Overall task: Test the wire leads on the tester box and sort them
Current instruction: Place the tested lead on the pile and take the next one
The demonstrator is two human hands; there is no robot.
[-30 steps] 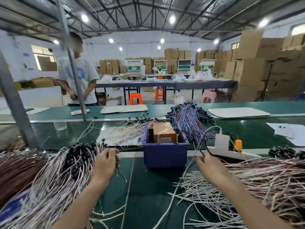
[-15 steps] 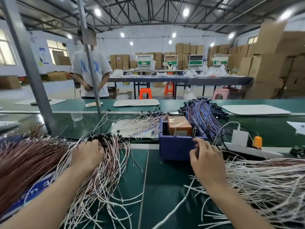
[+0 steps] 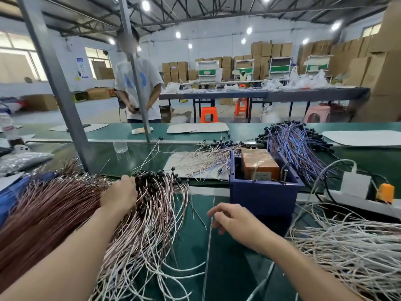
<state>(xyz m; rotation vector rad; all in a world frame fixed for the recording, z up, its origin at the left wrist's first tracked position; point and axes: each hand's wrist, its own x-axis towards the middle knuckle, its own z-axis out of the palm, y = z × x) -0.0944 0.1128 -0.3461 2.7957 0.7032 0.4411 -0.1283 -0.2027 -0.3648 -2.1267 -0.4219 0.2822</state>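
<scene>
Tester box [image 3: 263, 196], one; left hand [image 3: 119, 195] and right hand [image 3: 235, 222], two.

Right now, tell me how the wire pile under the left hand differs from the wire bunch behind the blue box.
Colour: the pile under the left hand is pinkish white; the bunch behind the blue box is blue and purple.
Place: the pile lies near, left of the box; the bunch lies farther back, to its right.
Contact: the left hand rests on the pile; no hand touches the bunch.
Both have black-capped ends.
</scene>
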